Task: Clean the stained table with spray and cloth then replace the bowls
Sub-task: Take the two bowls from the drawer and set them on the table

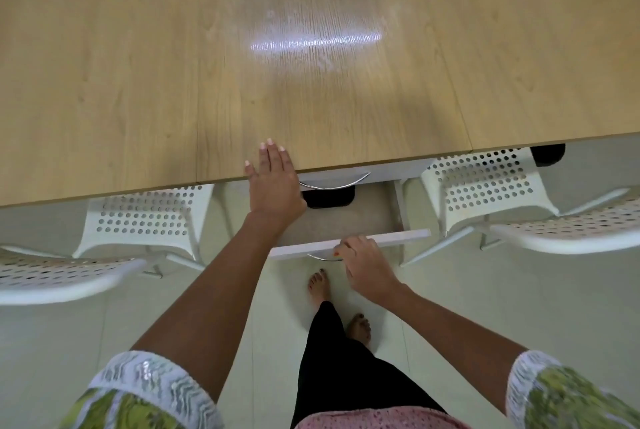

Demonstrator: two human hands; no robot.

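The left hand (273,182) is laid flat with straight fingers on the worktop (242,65) edge just left of the pulled-out drawer (346,241), whose handle is gripped from the front by the nearer right hand (363,266), while spray, cloth and bowls are nowhere seen.

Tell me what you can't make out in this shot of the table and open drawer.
Head view:
- Drawer back: hidden under the table edge.
- Dark object in the drawer: partly covered, unidentifiable.
- Drawer handle: mostly hidden by the right hand.
- Left hand palm: faces down.
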